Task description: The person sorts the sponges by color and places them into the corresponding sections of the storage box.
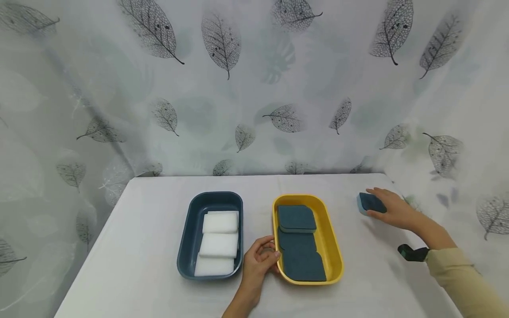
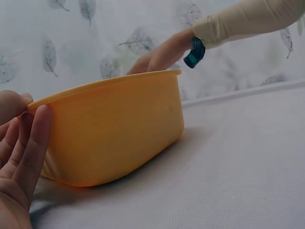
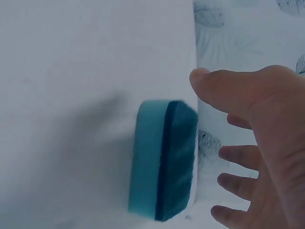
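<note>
My left hand (image 1: 256, 263) pinches the rim of a yellow tub (image 1: 333, 240) at its left side, thumb over the edge and fingers against the outer wall in the left wrist view. Inside the tub lie several dark green scouring pads (image 1: 297, 216), the far one with a thicker body. At the table's right edge is a sponge (image 3: 164, 162), light blue with a dark teal scouring face. Over it reaches my right hand (image 1: 393, 211), its thumb and fingers spread. In the right wrist view a gap shows between the fingertips and the sponge.
A dark blue tub (image 1: 187, 234) with several white sponges (image 1: 219, 245) stands left of my left hand. The white table (image 1: 131, 247) ends at a leaf-printed curtain (image 1: 246, 88) behind and at both sides. A dark band (image 1: 413, 253) sits at my right wrist.
</note>
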{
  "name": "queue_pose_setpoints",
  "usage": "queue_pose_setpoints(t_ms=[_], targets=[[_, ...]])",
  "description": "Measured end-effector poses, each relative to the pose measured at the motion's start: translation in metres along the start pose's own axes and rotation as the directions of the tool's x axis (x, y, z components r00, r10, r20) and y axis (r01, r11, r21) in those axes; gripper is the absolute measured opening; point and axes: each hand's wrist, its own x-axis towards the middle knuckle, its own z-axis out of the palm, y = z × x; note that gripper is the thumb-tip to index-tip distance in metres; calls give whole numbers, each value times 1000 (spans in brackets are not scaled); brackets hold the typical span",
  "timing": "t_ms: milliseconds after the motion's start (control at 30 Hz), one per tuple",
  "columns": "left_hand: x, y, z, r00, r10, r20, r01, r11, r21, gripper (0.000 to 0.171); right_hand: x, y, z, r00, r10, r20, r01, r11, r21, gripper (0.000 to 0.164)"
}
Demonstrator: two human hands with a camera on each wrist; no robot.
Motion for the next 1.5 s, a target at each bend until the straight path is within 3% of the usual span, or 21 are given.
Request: queue_pose_setpoints(t_ms=[300,767,900,1067,1300,1500], targets=[[-3,-5,2,1000,-18,-20,18,1000,-12,56,-6,30,6,998,46,31,-42,992,-118,79],[-2,-5,2,1000,-16,8,16,1000,8,55,-11,47,11,998,66,19,-64,996,-65,71],[-3,-5,0,1000,-14,-7,14,1000,3,56,-8,46,8,998,54,35,-52,997,-54,71],[-3,-4,0,1000,-3,-7,3,1000,-6,56,-7,42,3,994,99,34,-98,995,-27,74],[-2,-1,1,1000,-14,-12,14,1000,4,55,-15,33,15,996,82,-33,-82,996,-20,73],[-1,2,-1,1000,-4,-8,4,1000,10,56,-16,6,16,994,54,-96,-56,998,-13,69]])
